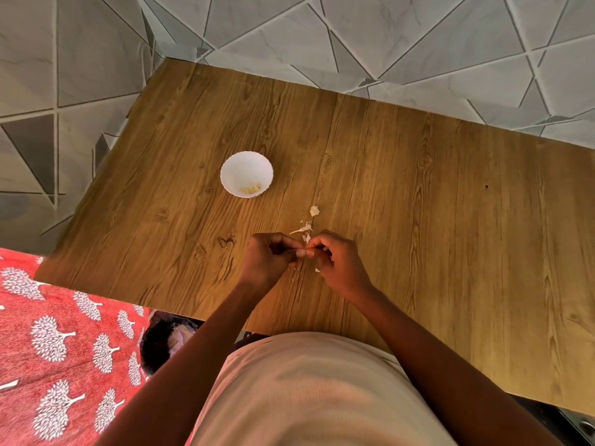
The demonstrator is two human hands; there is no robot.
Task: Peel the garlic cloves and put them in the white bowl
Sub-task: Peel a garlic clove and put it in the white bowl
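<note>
We pinch a garlic clove (302, 252) between both sets of fingertips just above the wooden table (418, 194), our left hand (269, 257) and right hand (336, 260) curled around it and touching. Loose peel scraps (302, 229) and a small garlic piece (314, 210) lie just beyond our fingers. The white bowl (247, 174), farther off to the left, holds a few peeled cloves (251, 188).

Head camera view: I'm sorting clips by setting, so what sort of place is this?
Probably a home room: a wooden table on a tiled floor, a red tree-print cloth beside it, and garlic peeled by hand.
</note>
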